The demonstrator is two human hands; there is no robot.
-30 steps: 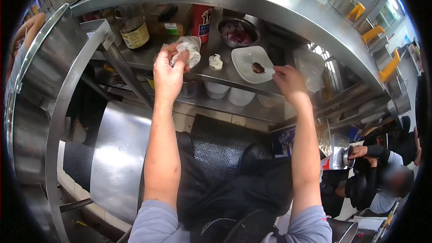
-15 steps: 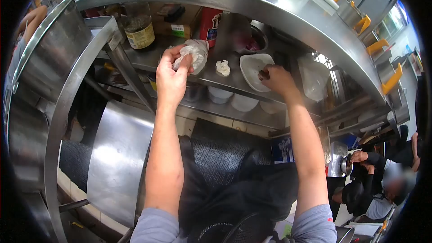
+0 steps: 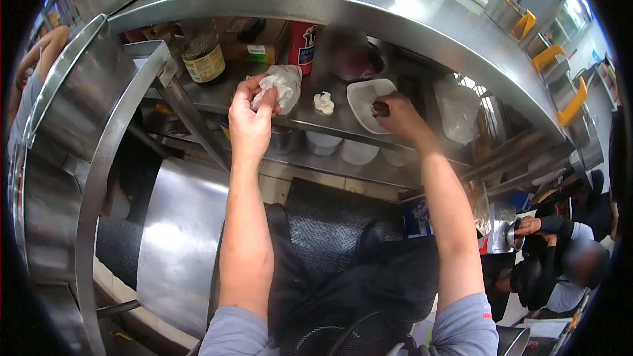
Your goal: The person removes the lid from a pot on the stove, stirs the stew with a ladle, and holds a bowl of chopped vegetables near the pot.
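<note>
At the front of the steel shelf, my left hand [image 3: 252, 113] is closed on a crumpled white tissue [image 3: 279, 92], beside a whitish wrapped bundle. My right hand [image 3: 398, 115] reaches over a white square dish [image 3: 361, 100], its fingers pinched on a small dark brown piece [image 3: 381, 109]. Between the two hands, a crumpled white scrap [image 3: 324, 103] lies on the shelf. Behind the dish stands a metal bowl [image 3: 377, 59] with reddish-purple contents, partly blurred.
A red bottle [image 3: 302, 46], a labelled jar [image 3: 203, 59] and a cardboard box stand at the back of the shelf. A clear plastic bag [image 3: 457, 109] lies at the right. White tubs sit below. Another person [image 3: 560, 257] holds a metal container at far right.
My right hand has moved from the dish's right rim to over its inside and now pinches the dark piece. My left hand still holds the tissue. The view has shifted slightly.
</note>
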